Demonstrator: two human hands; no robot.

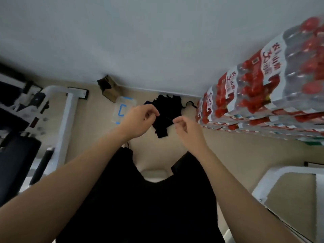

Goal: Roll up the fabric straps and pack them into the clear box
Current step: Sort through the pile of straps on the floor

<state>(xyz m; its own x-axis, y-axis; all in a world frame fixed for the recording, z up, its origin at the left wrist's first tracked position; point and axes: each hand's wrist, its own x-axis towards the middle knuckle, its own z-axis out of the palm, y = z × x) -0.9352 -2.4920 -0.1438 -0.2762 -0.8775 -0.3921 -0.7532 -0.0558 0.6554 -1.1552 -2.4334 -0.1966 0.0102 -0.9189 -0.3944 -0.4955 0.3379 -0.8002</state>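
Note:
A heap of black fabric straps lies on the beige floor by the wall. Left of it stands the clear box with blue latches. Both my hands are raised in front of the heap. My left hand has its fingers pinched at the left edge of a black strap that hangs down between the hands. My right hand pinches at the strap's right edge. The picture is blurred, so the exact grip is hard to make out.
Stacked packs of water bottles with red labels fill the right side. A brown cardboard box sits in the corner behind the clear box. White frame legs stand at the left, another white frame at lower right. My dark-clothed legs are below.

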